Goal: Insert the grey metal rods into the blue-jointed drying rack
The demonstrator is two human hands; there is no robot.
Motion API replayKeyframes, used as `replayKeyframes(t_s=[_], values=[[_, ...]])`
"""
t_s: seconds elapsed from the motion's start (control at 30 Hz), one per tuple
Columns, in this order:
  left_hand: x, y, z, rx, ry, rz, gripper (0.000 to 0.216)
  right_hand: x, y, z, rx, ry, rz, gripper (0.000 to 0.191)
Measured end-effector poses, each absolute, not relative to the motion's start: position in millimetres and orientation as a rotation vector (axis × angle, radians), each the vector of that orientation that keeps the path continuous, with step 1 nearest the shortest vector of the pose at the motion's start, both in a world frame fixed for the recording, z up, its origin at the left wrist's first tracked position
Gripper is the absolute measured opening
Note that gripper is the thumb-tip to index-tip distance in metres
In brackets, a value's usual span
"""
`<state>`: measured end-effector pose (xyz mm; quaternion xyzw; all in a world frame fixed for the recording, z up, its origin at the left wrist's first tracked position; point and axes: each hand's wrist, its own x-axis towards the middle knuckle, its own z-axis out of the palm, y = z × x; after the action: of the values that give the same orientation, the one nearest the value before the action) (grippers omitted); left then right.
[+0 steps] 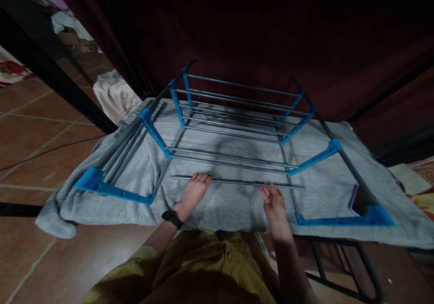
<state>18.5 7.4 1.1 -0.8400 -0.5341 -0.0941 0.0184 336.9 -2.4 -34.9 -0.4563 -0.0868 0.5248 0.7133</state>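
Note:
My left hand, with a dark band on the wrist, is closed over a thin grey metal rod left of its middle. Farther right, my right hand grips the same rod between thumb and fingers. The rod lies crosswise low over the bed, at the front of a rack frame made of grey tubes and blue plastic brackets. Several crossbars span the rack behind it. Nearest me, the left front bracket and the right front bracket have no bar between them.
Loose grey tubes lie along the left side of the rack. A grey blanket covers the surface below. Near the right front bracket sits a dark phone-like object. A dark red curtain hangs behind; a striped cloth is at left.

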Motion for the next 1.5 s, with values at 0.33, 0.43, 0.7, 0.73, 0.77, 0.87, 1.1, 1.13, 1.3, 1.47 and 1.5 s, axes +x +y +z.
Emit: replayKeyframes(t_s=[0.33, 0.43, 0.7, 0.73, 0.77, 0.87, 1.1, 1.13, 1.3, 1.47, 1.5], values=[[-24, 8, -11, -2.374, -1.890, -0.570, 0.031, 330, 6, -26, -1.026, -0.121, 1.146, 0.029], [-35, 8, -18, -2.266, -1.957, -0.668, 0.028, 327, 8, -23, -1.014, -0.109, 1.160, 0.032], [-53, 8, -24, -2.064, -2.229, -0.764, 0.029, 323, 12, -21, -1.008, -0.127, 1.168, 0.025], [-54, 8, -23, -2.082, -2.236, -0.805, 0.029, 323, 12, -21, -1.005, -0.130, 1.174, 0.024], [-55, 8, -23, -2.101, -2.230, -0.844, 0.029, 323, 13, -20, -0.997, -0.135, 1.182, 0.023], [-57, 8, -22, -2.133, -2.199, -0.913, 0.028, 324, 13, -18, -0.966, -0.151, 1.203, 0.020], [-53, 3, -18, -2.129, -2.180, -0.984, 0.029, 327, 12, -17, -0.950, -0.189, 1.223, 0.023], [-52, 2, -18, -2.110, -2.197, -1.000, 0.029, 328, 13, -17, -0.954, -0.190, 1.225, 0.024], [-54, -2, -15, -2.005, -2.378, -1.011, 0.030, 328, 16, -17, -0.969, -0.190, 1.250, 0.033], [-58, 1, -13, -1.929, -2.518, -0.984, 0.032, 330, 16, -17, -0.958, -0.203, 1.251, 0.028], [-58, 1, -12, -1.925, -2.524, -0.985, 0.031, 331, 16, -16, -0.953, -0.204, 1.245, 0.027]])
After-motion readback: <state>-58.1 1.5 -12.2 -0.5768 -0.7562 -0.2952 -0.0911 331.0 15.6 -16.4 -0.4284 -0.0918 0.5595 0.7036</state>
